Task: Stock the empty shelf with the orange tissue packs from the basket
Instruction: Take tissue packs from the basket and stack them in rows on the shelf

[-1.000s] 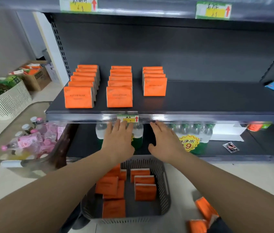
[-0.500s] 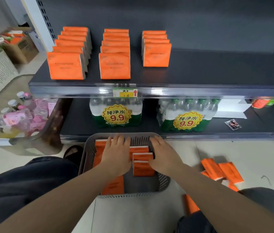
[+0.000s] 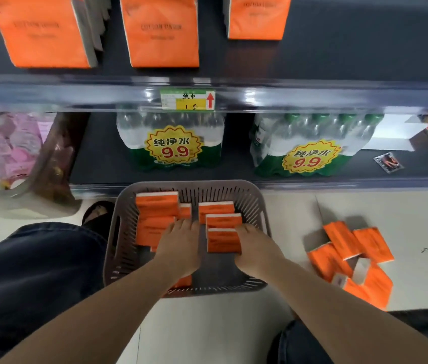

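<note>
A grey slotted basket [image 3: 189, 184] stands on the floor below the shelves and holds several orange tissue packs. Three of them stand on edge in a short row [image 3: 223, 240] in the middle; others lie flat on the left [image 3: 156, 206]. My left hand [image 3: 181, 249] reaches into the basket just left of that row, fingers straight, over the flat packs. My right hand [image 3: 256, 249] lies along the row's right side, fingers straight. The dark shelf [image 3: 352, 48] above carries three rows of orange packs [image 3: 160, 30] on its left part.
Loose orange packs [image 3: 352, 254] lie on the floor to the right of the basket. Two shrink-wrapped water bottle packs [image 3: 170, 143] [image 3: 310, 151] fill the lower shelf behind it. A clear bin of pink items [image 3: 10, 156] stands at the left. My knees frame the basket.
My view has dropped from the shelf to the basket. Both hands came down from the shelf edge into the basket and now flank the upright row of packs.
</note>
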